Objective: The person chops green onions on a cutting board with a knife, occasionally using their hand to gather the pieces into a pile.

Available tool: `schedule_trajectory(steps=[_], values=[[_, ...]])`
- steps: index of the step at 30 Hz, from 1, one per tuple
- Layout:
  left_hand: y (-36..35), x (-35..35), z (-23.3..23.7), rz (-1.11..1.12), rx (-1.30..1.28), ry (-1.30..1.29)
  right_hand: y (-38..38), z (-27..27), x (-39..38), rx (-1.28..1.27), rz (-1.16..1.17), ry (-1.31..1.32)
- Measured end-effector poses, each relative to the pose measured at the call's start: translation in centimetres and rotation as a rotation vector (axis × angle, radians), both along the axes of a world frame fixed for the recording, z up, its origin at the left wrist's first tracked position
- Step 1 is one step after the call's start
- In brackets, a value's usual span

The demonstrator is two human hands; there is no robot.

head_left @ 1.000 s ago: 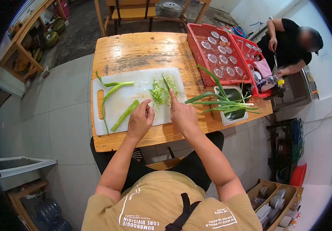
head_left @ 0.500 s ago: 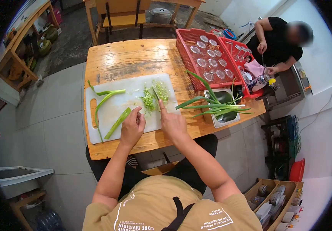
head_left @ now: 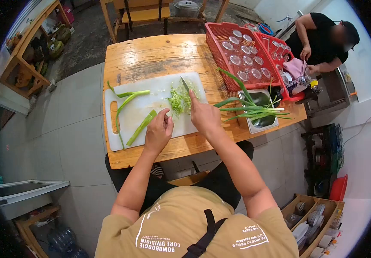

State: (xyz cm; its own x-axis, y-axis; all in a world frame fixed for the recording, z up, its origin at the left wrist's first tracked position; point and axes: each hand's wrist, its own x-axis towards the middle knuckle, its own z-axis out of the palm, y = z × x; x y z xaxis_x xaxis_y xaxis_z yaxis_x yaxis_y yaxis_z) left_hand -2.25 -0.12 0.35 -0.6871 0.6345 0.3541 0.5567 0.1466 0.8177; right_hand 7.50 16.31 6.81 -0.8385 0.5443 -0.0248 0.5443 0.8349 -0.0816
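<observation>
A white cutting board (head_left: 151, 90) lies on a wooden table (head_left: 151, 53). My right hand (head_left: 204, 116) grips a knife (head_left: 186, 86), index finger laid along its spine, the blade resting in a pile of chopped green onion (head_left: 179, 101). My left hand (head_left: 159, 131) rests on the board just left of the pile, fingers curled, by the end of a short green onion stalk (head_left: 141, 127). A longer onion stalk (head_left: 125, 101) lies at the board's left side.
A steel tray (head_left: 265, 122) with whole green onions (head_left: 254, 112) across it sits at the table's right edge. Two red crates of glasses (head_left: 241, 56) stand behind it. Another person in black works at a counter, far right. Tiled floor lies to the left.
The view shifted slightly. My hands stay at the chopped pile, the knife still in the onion; nothing was picked up or let go.
</observation>
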Motion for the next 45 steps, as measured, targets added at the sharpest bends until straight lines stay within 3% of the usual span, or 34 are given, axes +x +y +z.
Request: schedule_trajectory(steps=[3,6,9,12,15,22,24,31,33,39,45], values=[[-0.3,0.3,0.3,0.006,0.011,-0.04,-0.5,-2.6,1.2,0.019,-0.025,-0.039],[-0.1,-0.1,0.3,0.023,0.026,-0.055,-1.8,0.8,1.8,-0.07,-0.054,-0.098],[-0.2,0.1,0.2,-0.01,0.0,-0.046,0.0,-1.0,0.5,0.006,-0.05,0.077],[-0.4,0.2,0.3,-0.011,-0.015,-0.085,0.2,-2.9,1.1,0.028,-0.066,0.016],[-0.2,-0.2,0.2,0.005,0.021,-0.071,-1.8,-0.1,2.8,-0.028,-0.061,-0.08],[-0.4,0.2,0.5,-0.002,-0.02,-0.058,0.1,-2.3,2.2,0.016,-0.063,0.055],[-0.4,0.0,0.7,0.003,-0.015,-0.073,-1.7,-1.2,3.4,0.008,-0.081,-0.075],[-0.1,0.2,0.4,0.013,0.003,-0.006,0.3,-1.9,3.0,0.006,-0.072,-0.001],[-0.3,0.2,0.6,0.018,0.009,-0.014,-1.0,-1.3,3.5,-0.009,-0.128,-0.125],[-0.1,0.2,0.1,0.003,0.003,-0.008,1.1,-2.1,3.0,-0.006,-0.069,0.047],[-0.2,0.0,0.2,0.03,0.009,-0.03,-0.7,-2.4,5.0,-0.019,-0.108,-0.051]])
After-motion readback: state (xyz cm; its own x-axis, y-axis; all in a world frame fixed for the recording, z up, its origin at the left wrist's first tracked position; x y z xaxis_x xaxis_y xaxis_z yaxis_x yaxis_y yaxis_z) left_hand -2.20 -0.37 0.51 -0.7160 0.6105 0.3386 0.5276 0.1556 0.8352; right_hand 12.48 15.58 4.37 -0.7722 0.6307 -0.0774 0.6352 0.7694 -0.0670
